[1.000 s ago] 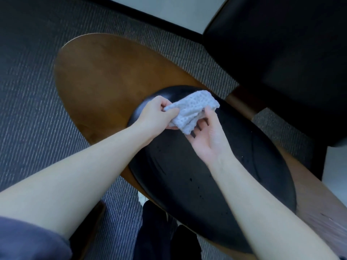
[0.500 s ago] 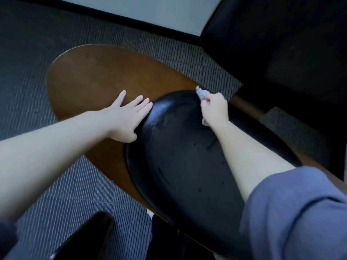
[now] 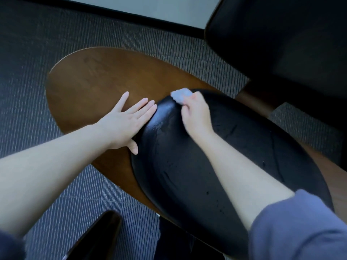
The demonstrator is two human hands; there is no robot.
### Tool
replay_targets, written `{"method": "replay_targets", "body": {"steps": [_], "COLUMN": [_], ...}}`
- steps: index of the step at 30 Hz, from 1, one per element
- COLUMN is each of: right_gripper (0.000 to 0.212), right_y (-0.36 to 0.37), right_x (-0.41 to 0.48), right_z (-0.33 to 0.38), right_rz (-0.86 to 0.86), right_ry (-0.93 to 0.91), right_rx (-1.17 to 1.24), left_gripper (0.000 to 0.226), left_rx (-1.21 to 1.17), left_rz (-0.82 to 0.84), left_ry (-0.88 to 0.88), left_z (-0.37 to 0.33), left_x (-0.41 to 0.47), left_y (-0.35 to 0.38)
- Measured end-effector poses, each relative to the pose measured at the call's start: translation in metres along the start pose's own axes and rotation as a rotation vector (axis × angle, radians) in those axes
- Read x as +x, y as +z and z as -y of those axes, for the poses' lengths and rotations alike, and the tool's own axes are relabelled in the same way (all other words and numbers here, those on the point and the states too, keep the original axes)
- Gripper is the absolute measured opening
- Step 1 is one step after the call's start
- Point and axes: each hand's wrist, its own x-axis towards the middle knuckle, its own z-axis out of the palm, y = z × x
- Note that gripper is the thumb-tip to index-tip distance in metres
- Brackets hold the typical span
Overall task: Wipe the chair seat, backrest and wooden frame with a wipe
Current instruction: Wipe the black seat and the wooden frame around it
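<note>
A black cushioned seat pad (image 3: 216,166) lies on a brown wooden frame (image 3: 93,79) that spreads out to the left. My right hand (image 3: 197,115) grips a bunched white wipe (image 3: 180,95) and presses it on the pad's far left edge. My left hand (image 3: 125,121) lies flat with straight fingers on the wood, its fingertips touching the pad's rim. A wet streak shines on the pad beside the right hand. The black backrest (image 3: 281,44) rises at the upper right.
Grey ribbed carpet (image 3: 28,62) surrounds the chair. A white wall with a black skirting strip (image 3: 131,15) runs along the top. A dark shoe (image 3: 97,237) stands on the carpet at the bottom, beside the chair's front edge.
A second ago both hands held the wipe above the pad. The left hand let go and went flat onto the wood; the right hand carried the wipe to the pad's far edge and slid left.
</note>
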Motion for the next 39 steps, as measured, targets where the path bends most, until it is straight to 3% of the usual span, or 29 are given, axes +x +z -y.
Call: {"method": "replay_targets", "body": {"steps": [5,8,12,15,18,20,22,25,29,32,35,37,39], "right_gripper": [0.017,0.021,0.024,0.034,0.045,0.039,0.034,0.036,0.032,0.026,0.034,0.043,0.037], "right_y": [-0.009,-0.025,-0.047,-0.053,-0.038,-0.017,-0.003,0.003,0.025,0.025,0.001,-0.007,0.001], "right_x": [-0.062,-0.041,0.007,0.028,0.030,0.010,-0.022,-0.043,-0.062,-0.126,-0.148,-0.126,-0.095], "right_z": [0.015,0.004,-0.020,-0.023,-0.011,0.004,0.022,0.018,0.021,0.016,0.008,0.019,0.036], "right_rz": [0.261,0.011,-0.272,-0.327,-0.138,0.037,0.136,0.128,0.087,0.267,0.420,0.353,0.140], "right_ry": [-0.284,-0.150,0.151,0.115,0.053,0.000,-0.188,-0.436,-0.380,-0.614,-0.673,-0.606,-0.555], "right_rx": [0.154,0.179,0.012,-0.117,-0.098,-0.152,-0.123,-0.056,-0.005,0.038,-0.006,-0.081,-0.078], "left_gripper": [0.127,0.127,0.129,0.129,0.129,0.130,0.132,0.134,0.122,0.106,0.101,0.102,0.103], "left_rx": [0.051,0.068,0.073,0.076,0.068,0.064,0.064,0.069,0.011,0.002,0.005,0.022,0.018], "left_rz": [0.008,0.033,0.053,0.045,0.020,-0.011,-0.037,-0.122,-0.299,-0.390,-0.424,-0.410,-0.418], "left_ry": [-0.018,-0.049,-0.080,-0.082,-0.084,-0.092,-0.133,-0.205,-0.268,-0.237,-0.193,-0.207,-0.258], "left_z": [-0.001,-0.006,-0.011,-0.011,-0.009,-0.008,-0.007,-0.004,-0.008,-0.016,-0.025,-0.034,-0.044], "left_x": [-0.001,0.002,0.008,0.010,0.008,0.007,0.004,-0.004,-0.026,-0.040,-0.054,-0.061,-0.065], "left_y": [-0.004,-0.007,-0.010,-0.005,-0.004,-0.003,-0.001,0.007,0.030,0.044,0.060,0.069,0.076]}}
